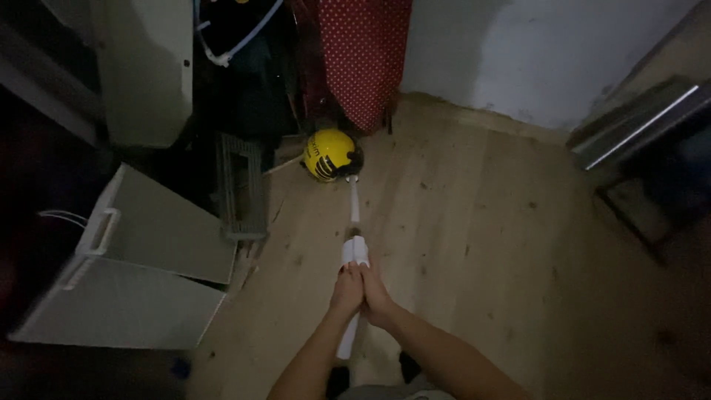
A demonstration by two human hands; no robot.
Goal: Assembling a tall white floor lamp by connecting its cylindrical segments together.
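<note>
Across the middle of the frame I see a pale wood floor (474,222), with white boxes (141,252) at the left, a red dotted cloth (363,59) at top centre and a yellow helmet (329,154) just below it. A long white pole (354,252) runs up the centre from my hands to the helmet, its far tip touching or just beside it. My left hand (346,290) and right hand (376,296) are clenched around the pole side by side; I judge it light, stiff and smooth, best held mid-shaft where they are.
</note>
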